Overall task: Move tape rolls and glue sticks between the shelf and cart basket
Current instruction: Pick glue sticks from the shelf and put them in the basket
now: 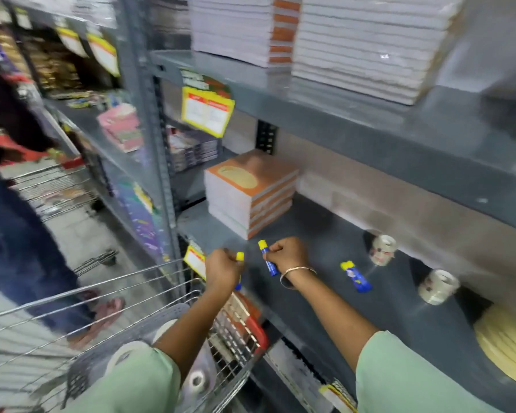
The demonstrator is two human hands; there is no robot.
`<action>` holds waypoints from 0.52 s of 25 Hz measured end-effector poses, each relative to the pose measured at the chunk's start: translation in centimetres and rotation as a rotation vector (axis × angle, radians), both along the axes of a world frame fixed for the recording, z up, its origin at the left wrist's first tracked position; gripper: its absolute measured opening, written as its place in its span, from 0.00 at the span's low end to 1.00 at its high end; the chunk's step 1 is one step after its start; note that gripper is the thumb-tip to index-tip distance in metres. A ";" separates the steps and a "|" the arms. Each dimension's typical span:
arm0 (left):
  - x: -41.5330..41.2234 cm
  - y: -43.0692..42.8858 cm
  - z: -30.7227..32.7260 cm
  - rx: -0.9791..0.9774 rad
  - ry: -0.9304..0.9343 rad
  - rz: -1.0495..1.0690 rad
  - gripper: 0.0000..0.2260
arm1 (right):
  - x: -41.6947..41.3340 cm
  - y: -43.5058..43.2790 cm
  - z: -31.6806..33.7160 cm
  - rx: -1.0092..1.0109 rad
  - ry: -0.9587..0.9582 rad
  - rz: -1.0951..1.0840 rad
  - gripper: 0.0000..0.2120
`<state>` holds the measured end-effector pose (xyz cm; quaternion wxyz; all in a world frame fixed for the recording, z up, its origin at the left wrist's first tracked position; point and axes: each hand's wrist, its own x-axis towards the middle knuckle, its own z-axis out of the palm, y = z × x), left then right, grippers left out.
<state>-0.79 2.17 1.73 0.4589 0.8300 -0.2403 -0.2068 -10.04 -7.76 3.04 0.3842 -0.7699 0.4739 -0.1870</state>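
Note:
My left hand (222, 268) is closed around a blue glue stick with a yellow cap (239, 256), held over the shelf's front edge above the cart basket (149, 269). My right hand (286, 254) grips a second blue glue stick (268, 260) just above the grey shelf (325, 293). A third glue stick (356, 277) lies flat on the shelf to the right. Two clear tape rolls (382, 250) (437, 286) sit further right near the back wall. A tape roll (196, 381) lies in the basket under my left arm.
A stack of orange-covered notebooks (249, 193) stands on the shelf just behind my hands. A pile of yellow rolls (507, 347) sits at the far right. Paper stacks (367, 40) fill the shelf above. Another person (18, 222) and a second cart (54, 189) stand at left.

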 end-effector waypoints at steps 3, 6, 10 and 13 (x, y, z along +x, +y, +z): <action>6.4 6.1 -1.8 0.009 0.034 0.229 0.06 | 8.3 4.6 -1.7 0.011 0.020 0.203 0.11; 10.1 12.5 -4.8 0.086 0.085 0.362 0.06 | 14.2 9.7 -4.4 0.048 0.064 0.331 0.09; 12.6 20.4 -12.0 0.179 0.211 0.485 0.10 | 19.0 16.5 -11.6 0.150 0.254 0.500 0.08; 12.9 24.7 -18.8 0.295 0.281 0.522 0.09 | 20.2 20.5 -19.7 0.235 0.402 0.499 0.09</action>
